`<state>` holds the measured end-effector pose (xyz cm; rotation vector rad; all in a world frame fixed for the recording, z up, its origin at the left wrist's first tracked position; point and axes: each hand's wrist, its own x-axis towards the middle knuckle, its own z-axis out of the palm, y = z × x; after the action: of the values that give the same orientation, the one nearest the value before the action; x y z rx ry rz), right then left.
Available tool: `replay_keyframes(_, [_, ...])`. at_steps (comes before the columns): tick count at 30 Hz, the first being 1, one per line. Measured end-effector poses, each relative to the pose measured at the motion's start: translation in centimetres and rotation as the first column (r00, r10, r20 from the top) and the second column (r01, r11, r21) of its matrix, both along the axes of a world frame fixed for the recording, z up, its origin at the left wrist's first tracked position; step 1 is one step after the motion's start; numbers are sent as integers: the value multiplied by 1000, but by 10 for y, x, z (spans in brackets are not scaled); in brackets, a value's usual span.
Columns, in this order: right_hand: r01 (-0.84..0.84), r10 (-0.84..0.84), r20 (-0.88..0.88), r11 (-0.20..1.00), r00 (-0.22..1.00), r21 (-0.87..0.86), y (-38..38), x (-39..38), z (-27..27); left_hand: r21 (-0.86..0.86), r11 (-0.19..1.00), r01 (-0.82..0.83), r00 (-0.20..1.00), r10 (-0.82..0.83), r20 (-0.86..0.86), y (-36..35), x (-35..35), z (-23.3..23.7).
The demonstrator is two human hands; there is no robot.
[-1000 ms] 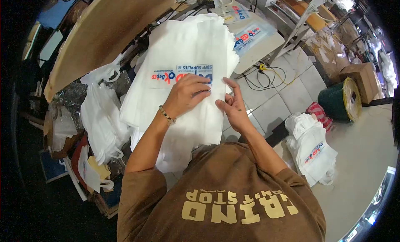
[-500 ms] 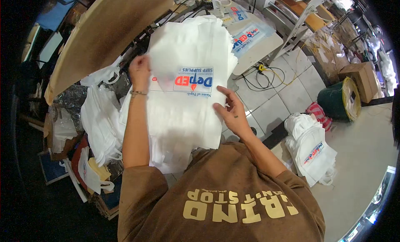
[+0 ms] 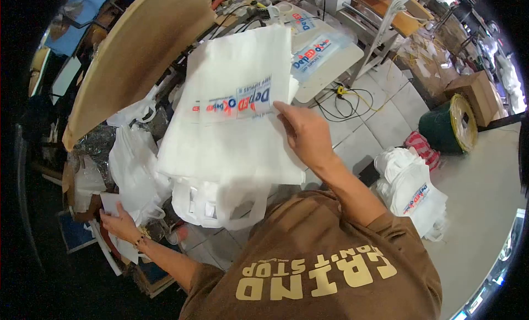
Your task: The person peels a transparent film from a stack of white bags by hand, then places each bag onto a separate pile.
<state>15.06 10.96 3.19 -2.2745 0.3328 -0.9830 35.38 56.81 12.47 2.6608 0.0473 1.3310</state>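
A pile of white printed bags is in front of me, with blue and red "DepED" lettering on the top one. My right hand pinches the right edge of the top bag beside the print. White handles hang below the pile toward my body. Down at the lower left, my left hand is away from the pile, fingers stretched out and thumb raised. It is beside a small white sheet and close to a heap of white bags.
A curved wooden board rises at the upper left. Behind the pile is a pale table bearing printed bags. Black cables lie on the tiled floor. At the right are another bag stack, a green roll and a cardboard box.
My left hand has dropped from the pile's left edge to the lower left. My right hand has moved slightly up, and the top bag now lies spread, slanted to the left.
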Motion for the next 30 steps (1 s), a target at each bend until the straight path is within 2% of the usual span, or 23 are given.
replay_keyframes(1, [1, -1, -9, 1000, 1000, -1, -9, -7, 15, 212, 971, -105, 992, 119, -50, -8, -9, 1])
replay_keyframes(3, [-162, 180, -17, 921, 984, 354, -31, -27, 46, 111, 941, 319, 947, -321, -4, -29, 15, -41])
replay_keyframes(4, [-191, 179, 70, 853, 981, 486, -46, -39, 47, -138, 838, 527, 814, -545, -201, -79, 4, -44])
replay_keyframes(5, [-137, 141, 33, 840, 989, 524, -68, -58, 47, -417, 656, 629, 575, -754, -318, -142, -18, -49])
replay_keyframes(6, [-232, 120, 227, 788, 966, 570, -97, -74, 23, -362, 593, 719, 435, -790, -432, -187, -28, -58])
replay_keyframes(7, [-177, 72, 183, 732, 980, 658, -119, -105, 29, -222, 563, 796, 362, -737, -570, -219, -38, -70])
replay_keyframes(8, [-108, 59, 93, 677, 994, 728, -146, -142, 26, -125, 532, 838, 355, -703, -616, -239, -38, -89])
replay_keyframes(10, [85, -36, -79, 588, 996, 805, -197, -227, 1, -44, 587, 809, 412, -618, -669, -250, -24, -133])
replay_keyframes(12, [148, 154, -255, 498, 954, 854, -254, -331, -53, -17, 634, 774, 429, -543, -722, -249, -7, -160])
replay_keyframes(13, [223, 127, -332, 516, 935, 827, -262, -363, -73, -15, 637, 771, 419, -524, -741, -248, 8, -165])
replay_keyframes(14, [286, 109, -401, 536, 910, 794, -272, -411, -92, -15, 500, 866, 357, -640, -680, -243, 20, -176])
replay_keyframes(15, [313, 83, -413, 522, 907, 793, -281, -453, -116, 26, 543, 839, 398, -580, -711, -244, 17, -174])
replay_keyframes(16, [444, 81, -635, 648, 768, 619, -288, -494, -143, -4, 655, 755, 433, -504, -748, -245, 10, -172])
replay_keyframes(17, [510, 52, -812, 755, 581, 413, -291, -529, -167, 19, 618, 786, 419, -510, -752, -241, 16, -175])
replay_keyframes(18, [518, 53, -812, 745, 581, 420, -294, -556, -184, 42, 584, 811, 411, -516, -752, -237, 25, -177])
replay_keyframes(21, [449, 81, -867, 829, 492, 332, -298, -618, -242, 43, 593, 804, 395, -480, -783, -237, 20, -167])
replay_keyframes(23, [514, -31, -974, 853, 225, 92, -304, -653, -282, 22, 599, 800, 382, -481, -789, -231, 29, -170])
replay_keyframes(24, [523, -26, -973, 846, 228, 100, -307, -663, -291, -7, 613, 790, 368, -483, -795, -228, 30, -170])
replay_keyframes(25, [540, -33, -990, 840, 138, 48, -310, -671, -299, 1, 604, 797, 366, -481, -796, -232, 23, -164])
replay_keyframes(27, [567, -38, -999, 822, -37, -52, -320, -696, -332, -22, 701, 712, 351, -383, -854, -241, 10, -149])
replay_keyframes(28, [583, -36, -999, 811, -28, -46, -329, -703, -349, -29, 743, 669, 339, -339, -877, -248, 8, -142])
replay_keyframes(29, [609, -127, -991, 783, -43, -127, -334, -709, -361, -23, 727, 687, 338, -347, -875, -246, 18, -135])
replay_keyframes(30, [635, -215, -974, 744, -66, -207, -331, -705, -352, 231, 666, 710, 517, -269, -813, -244, 33, -128])
